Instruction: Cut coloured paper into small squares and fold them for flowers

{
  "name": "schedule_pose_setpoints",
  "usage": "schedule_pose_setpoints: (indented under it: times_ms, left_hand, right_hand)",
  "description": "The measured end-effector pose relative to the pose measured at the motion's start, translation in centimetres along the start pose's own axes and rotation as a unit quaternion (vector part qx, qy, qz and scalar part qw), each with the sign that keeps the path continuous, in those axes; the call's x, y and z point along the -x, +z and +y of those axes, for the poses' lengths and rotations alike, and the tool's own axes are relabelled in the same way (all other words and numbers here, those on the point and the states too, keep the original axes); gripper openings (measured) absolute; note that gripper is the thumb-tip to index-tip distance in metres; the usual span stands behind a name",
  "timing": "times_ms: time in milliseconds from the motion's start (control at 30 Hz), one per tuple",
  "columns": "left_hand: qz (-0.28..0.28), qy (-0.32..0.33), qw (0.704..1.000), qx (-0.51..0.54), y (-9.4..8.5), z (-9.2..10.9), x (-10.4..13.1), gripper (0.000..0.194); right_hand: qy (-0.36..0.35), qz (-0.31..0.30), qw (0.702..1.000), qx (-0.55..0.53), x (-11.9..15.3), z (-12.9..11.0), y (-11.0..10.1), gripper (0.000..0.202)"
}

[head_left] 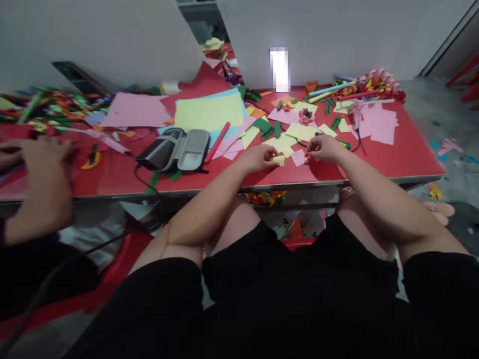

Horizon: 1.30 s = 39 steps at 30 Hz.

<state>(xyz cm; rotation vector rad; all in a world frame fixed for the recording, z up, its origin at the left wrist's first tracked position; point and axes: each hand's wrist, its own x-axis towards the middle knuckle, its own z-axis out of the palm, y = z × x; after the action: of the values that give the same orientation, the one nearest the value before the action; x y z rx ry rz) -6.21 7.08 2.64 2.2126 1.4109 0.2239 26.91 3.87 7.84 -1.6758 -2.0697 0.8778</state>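
Observation:
My left hand [259,158] pinches a small yellow piece of paper [279,160] between thumb and fingertips, just above the front part of the red table [329,172]. My right hand [324,148] is closed at the fingertips, with a bit of orange showing at them; what it holds is too small to name. Between the two hands lies a pink paper square [298,158]. Yellow paper pieces [301,131] and rolled green paper pieces [265,127] are spread just beyond them. A pink paper flower [306,115] sits farther back.
An open zip case [193,149] and a red paper roll [218,142] lie left of my hands. At right stand a pink glue gun [357,115] and pink squares [378,124]. A lit phone [280,70] leans at the back. A co-worker's hands [41,149] work at far left, near a yellow cutter [92,157].

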Motion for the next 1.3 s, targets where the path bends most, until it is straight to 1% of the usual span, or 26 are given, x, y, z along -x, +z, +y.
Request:
schedule_pose_setpoints:
  times_ms: [100, 200, 300, 367, 467, 600, 700, 800, 933, 1000, 1067, 1133, 1233, 1300]
  left_hand:
    - [0.018, -0.040, 0.999, 0.028, 0.7, 0.1, 0.3, 0.033]
    - [0.033, -0.068, 0.997, 0.011, 1.2, 0.7, 0.5, 0.029]
    - [0.043, -0.067, 0.996, -0.032, 1.1, 1.4, 0.2, 0.031]
    - [0.057, -0.063, 0.995, -0.048, 0.9, 1.5, -0.2, 0.035]
    - [0.074, -0.059, 0.994, -0.049, 0.6, 1.0, -0.5, 0.037]
    - [0.085, -0.058, 0.994, -0.047, 0.3, -0.3, 0.0, 0.036]
    - [0.099, -0.044, 0.993, -0.037, 0.2, -0.4, 0.7, 0.039]
    - [0.097, -0.025, 0.994, -0.033, 0.2, 0.4, 1.2, 0.041]
    - [0.054, 0.019, 0.997, -0.057, 0.7, 1.7, 1.5, 0.051]
    - [0.035, 0.042, 0.996, -0.074, 0.8, 2.1, 1.7, 0.052]
    - [0.029, 0.054, 0.995, -0.085, 0.9, 2.3, 1.9, 0.050]
    - [0.026, 0.057, 0.994, -0.084, 0.8, 2.4, 2.0, 0.050]
    - [0.017, 0.058, 0.996, -0.073, 0.6, 2.4, 1.8, 0.057]
    - [0.014, 0.061, 0.996, -0.068, 0.5, 2.2, 1.4, 0.062]
  right_hand:
    - [0.002, -0.004, 1.000, -0.010, -0.1, 0.2, 0.3, 0.015]
    - [-0.013, -0.027, 0.999, -0.017, -0.6, 0.2, 0.5, 0.016]
    - [-0.024, -0.039, 0.999, -0.019, -2.1, -0.2, 0.8, 0.018]
    - [-0.031, -0.029, 0.999, -0.008, -3.4, -0.6, 1.0, 0.019]
    - [-0.038, -0.018, 0.999, 0.021, -4.9, -0.6, 1.5, 0.016]
    - [-0.052, -0.031, 0.997, 0.048, -5.7, 0.4, 1.4, 0.011]
    - [-0.072, -0.017, 0.997, 0.034, -5.7, 1.2, 0.7, 0.014]
    - [-0.083, -0.019, 0.996, 0.018, -5.3, 1.3, 0.1, 0.020]
    - [-0.047, -0.097, 0.994, 0.008, -3.9, 0.2, -0.1, 0.019]
    - [-0.031, -0.121, 0.992, 0.003, -3.1, -0.5, 0.2, 0.017]
    - [-0.034, -0.119, 0.992, 0.011, -2.6, -1.2, 0.6, 0.016]
    - [-0.042, -0.112, 0.992, 0.027, -2.4, -1.7, 0.9, 0.019]
    - [-0.041, -0.107, 0.992, 0.043, -2.3, -2.4, 0.9, 0.023]
    - [-0.040, -0.105, 0.992, 0.055, -2.2, -2.7, 0.7, 0.019]
